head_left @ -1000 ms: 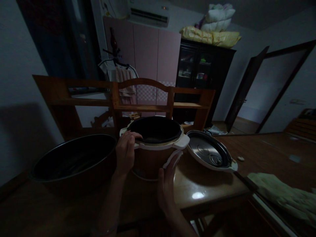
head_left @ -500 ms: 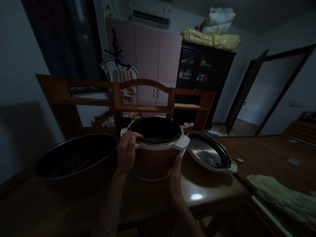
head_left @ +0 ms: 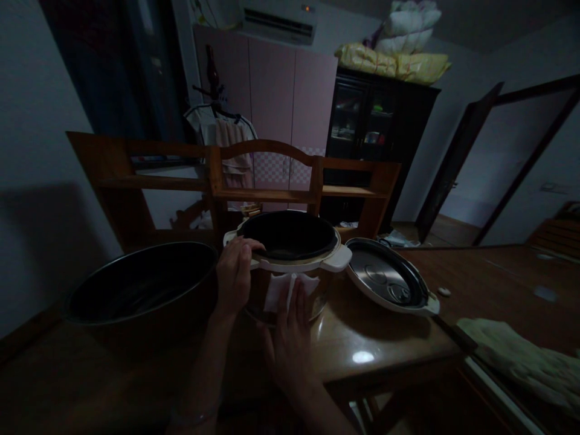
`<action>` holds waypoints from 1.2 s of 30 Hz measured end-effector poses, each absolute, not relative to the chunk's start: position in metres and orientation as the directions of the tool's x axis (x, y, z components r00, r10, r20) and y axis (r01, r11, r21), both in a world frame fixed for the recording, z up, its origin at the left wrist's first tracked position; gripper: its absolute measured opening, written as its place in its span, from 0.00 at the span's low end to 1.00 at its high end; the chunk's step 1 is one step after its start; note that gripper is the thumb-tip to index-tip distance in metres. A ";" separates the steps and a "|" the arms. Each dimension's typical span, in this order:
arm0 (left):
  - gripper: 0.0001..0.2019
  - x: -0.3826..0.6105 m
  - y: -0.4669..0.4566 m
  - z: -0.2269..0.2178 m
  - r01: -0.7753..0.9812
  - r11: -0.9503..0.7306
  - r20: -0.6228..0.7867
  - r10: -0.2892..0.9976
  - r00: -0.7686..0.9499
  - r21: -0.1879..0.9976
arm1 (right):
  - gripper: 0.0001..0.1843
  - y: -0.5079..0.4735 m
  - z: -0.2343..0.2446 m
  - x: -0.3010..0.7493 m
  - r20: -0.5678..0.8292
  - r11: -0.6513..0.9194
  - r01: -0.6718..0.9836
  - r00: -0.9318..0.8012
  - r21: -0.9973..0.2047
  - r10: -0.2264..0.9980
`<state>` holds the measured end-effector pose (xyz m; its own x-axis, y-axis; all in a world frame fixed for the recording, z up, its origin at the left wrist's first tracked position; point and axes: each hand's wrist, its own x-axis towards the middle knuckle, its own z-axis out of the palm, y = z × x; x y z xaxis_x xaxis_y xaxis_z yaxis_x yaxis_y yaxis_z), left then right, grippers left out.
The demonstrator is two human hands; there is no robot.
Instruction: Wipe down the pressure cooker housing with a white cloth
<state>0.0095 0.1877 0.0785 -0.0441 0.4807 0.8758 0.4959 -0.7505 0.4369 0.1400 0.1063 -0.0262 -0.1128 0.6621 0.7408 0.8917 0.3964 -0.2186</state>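
Observation:
An electric cooker with a pale rim and a dark, open interior stands upright on the wooden table. At the rim's left side, my left hand is closed around the edge, fingertips over the inside. My right hand presses a white tissue against the front wall of the body, its fingers extended over it. Right of the cooker lies its lid, metal inner side up. On the left sits a large, dark pot, open at the top.
A wooden shelf rack stands along the table's back edge. The polished tabletop reaches right, past the lid. Pale green cloth lies at the lower right, and a small white object rests beyond the lid.
My right hand has moved left from the cooker's right side to its front, and the white tissue under it now shows. My left hand stays on the rim.

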 end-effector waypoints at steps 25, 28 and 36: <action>0.21 0.008 0.187 0.080 0.517 -0.742 0.878 0.477 -0.039 0.426 | 0.47 0.117 -0.037 0.169 0.750 0.345 0.902 -0.035 -0.261 0.661; 0.21 0.009 0.187 0.079 0.521 -0.738 0.876 0.481 -0.039 0.428 | 0.46 0.114 -0.043 0.171 0.743 0.350 0.900 -0.046 -0.258 0.668; 0.21 0.009 0.188 0.078 0.512 -0.750 0.881 0.471 -0.032 0.420 | 0.46 0.108 -0.056 0.171 0.718 0.354 0.892 -0.050 -0.280 0.694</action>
